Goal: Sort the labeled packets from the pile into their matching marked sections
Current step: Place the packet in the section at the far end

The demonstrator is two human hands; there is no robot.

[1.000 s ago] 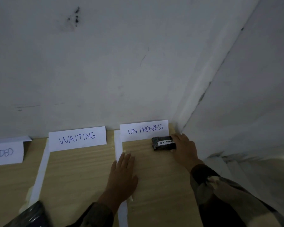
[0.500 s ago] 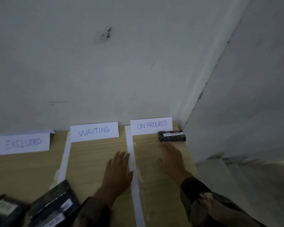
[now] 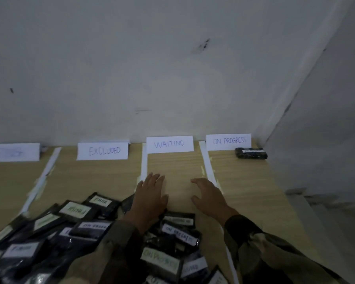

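A pile of several dark packets (image 3: 86, 232) with white and green labels reading FINISH and ON PROGRESS covers the near left of the wooden table (image 3: 244, 191). One dark packet (image 3: 251, 153) lies alone at the back of the ON PROGRESS section, under its sign (image 3: 228, 141). The WAITING sign (image 3: 169, 144) and EXCLUDED sign (image 3: 103, 150) stand along the wall. My left hand (image 3: 151, 198) rests flat at the pile's far edge, fingers apart, holding nothing. My right hand (image 3: 210, 198) hovers open in the WAITING section, just left of a tape line.
White tape strips (image 3: 208, 167) divide the table into sections. A blurred fourth sign (image 3: 12, 152) stands at the far left. White walls meet in a corner at the back right, and the table's right edge drops off beside the ON PROGRESS section.
My right hand has drawn back from the lone packet in the ON PROGRESS section toward the pile, empty. The view has swung left and down, bringing the pile and more signs into sight.
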